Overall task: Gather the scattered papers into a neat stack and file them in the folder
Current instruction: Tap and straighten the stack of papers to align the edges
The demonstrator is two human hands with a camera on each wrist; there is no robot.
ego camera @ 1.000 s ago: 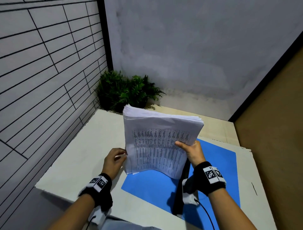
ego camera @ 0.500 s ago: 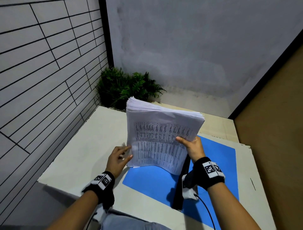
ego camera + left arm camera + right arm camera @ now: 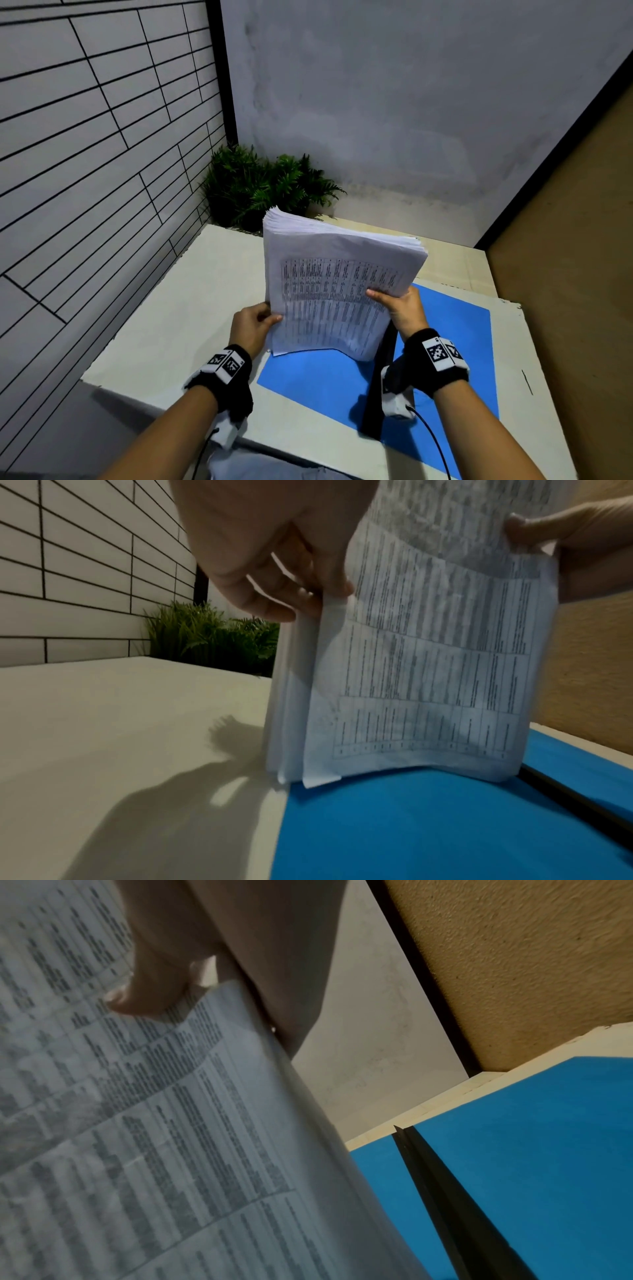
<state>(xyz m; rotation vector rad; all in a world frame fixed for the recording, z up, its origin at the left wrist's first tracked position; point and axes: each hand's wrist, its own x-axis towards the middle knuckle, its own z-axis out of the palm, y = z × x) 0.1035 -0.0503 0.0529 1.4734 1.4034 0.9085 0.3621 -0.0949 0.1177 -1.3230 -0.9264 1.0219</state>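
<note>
A thick stack of printed papers (image 3: pixel 335 291) stands upright on its lower edge over the open blue folder (image 3: pixel 315 380), which lies flat on the table. My left hand (image 3: pixel 255 323) pinches the stack's left edge (image 3: pixel 308 631), thumb in front. My right hand (image 3: pixel 400 305) grips the right edge, thumb (image 3: pixel 143 999) pressed on the printed front sheet (image 3: pixel 137 1123). The stack's bottom edge (image 3: pixel 394 772) curls slightly just above the folder's left leaf (image 3: pixel 428 826). The folder's black spine (image 3: pixel 445 1191) runs beside the papers.
A pale table (image 3: pixel 164 315) carries the folder. A green potted plant (image 3: pixel 260 185) sits in the far left corner against a tiled wall (image 3: pixel 85 171). A tan wall (image 3: pixel 582 274) stands close on the right.
My left hand came off the stack's edge with fingers spread, then closed back onto it. The stack sits a little lower on the folder; my right hand's hold is unchanged.
</note>
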